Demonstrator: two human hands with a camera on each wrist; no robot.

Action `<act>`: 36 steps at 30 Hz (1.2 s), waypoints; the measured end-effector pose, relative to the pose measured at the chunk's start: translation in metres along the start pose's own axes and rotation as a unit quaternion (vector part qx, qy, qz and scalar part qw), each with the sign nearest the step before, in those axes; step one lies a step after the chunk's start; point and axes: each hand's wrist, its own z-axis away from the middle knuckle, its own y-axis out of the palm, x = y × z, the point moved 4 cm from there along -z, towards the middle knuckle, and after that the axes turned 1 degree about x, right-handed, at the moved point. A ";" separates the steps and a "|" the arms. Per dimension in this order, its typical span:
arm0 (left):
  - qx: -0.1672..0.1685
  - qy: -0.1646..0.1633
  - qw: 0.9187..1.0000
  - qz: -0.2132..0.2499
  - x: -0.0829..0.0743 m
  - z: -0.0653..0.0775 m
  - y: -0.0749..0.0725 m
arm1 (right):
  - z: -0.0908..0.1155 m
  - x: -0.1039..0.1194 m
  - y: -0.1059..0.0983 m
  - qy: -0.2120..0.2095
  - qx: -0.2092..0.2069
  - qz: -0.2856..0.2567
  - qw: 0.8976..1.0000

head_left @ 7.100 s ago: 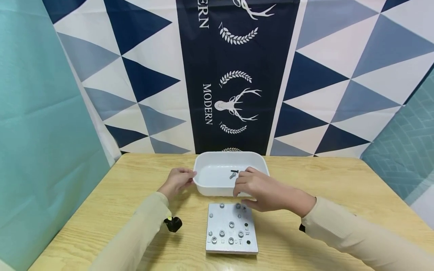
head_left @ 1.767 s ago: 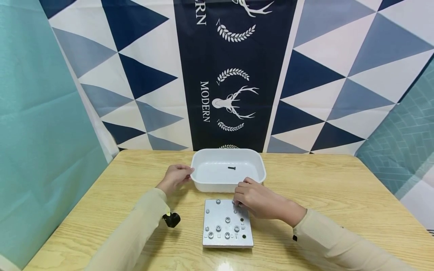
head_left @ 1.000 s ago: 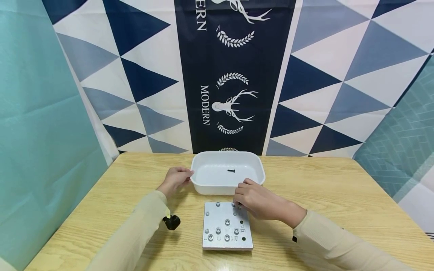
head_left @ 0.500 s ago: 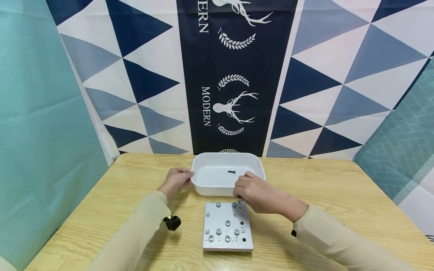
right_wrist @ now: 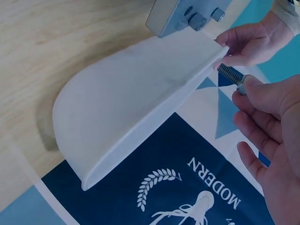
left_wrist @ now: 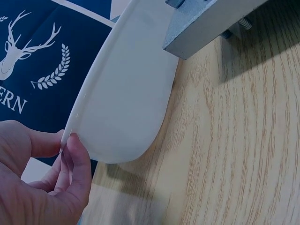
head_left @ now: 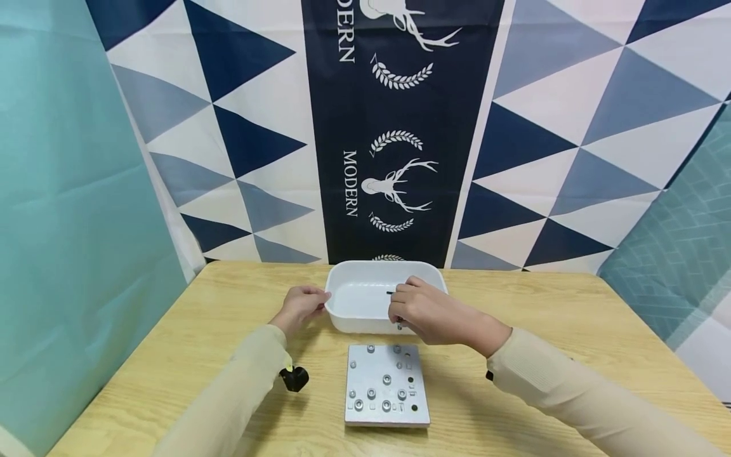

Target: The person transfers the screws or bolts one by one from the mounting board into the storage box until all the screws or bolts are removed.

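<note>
1. The right hand [head_left: 431, 314] pinches a metal bolt [right_wrist: 230, 75] between thumb and index finger; in the right wrist view its other fingers are loosely bent, apart from the bolt.
2. The bolt's threaded end sticks out past the fingertips. In the head view it shows just below the right hand, in front of the near wall of the white tray [head_left: 360, 324] and beyond the far edge of the metal plate [head_left: 368, 374].
3. The left hand [head_left: 301, 306] pinches the tray's rim at its left end, thumb against fingers. The bolt is to the right of this hand, well apart from it.
4. A dark screw [head_left: 390, 292] lies inside the tray, partly hidden behind the right hand.
5. The plate is on the wooden table [head_left: 514, 311], nearer the person than the tray and apart from it. Several bolt heads stand on its top, and dark holes [head_left: 414, 407] show along its right side.
</note>
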 end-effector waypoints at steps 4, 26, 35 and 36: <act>0.002 0.001 1.000 0.003 0.004 0.001 0.001 | -0.001 -0.003 0.002 0.003 0.003 -0.001 1.000; -0.003 0.002 1.000 0.002 0.004 0.001 0.000 | -0.017 -0.032 0.003 0.034 0.034 0.004 0.999; -0.006 0.005 1.000 0.007 0.003 -0.001 0.000 | -0.025 -0.045 0.007 0.047 0.055 0.009 0.997; -0.006 0.004 1.000 0.007 0.003 0.000 0.000 | -0.026 -0.047 0.008 0.048 0.056 0.011 0.997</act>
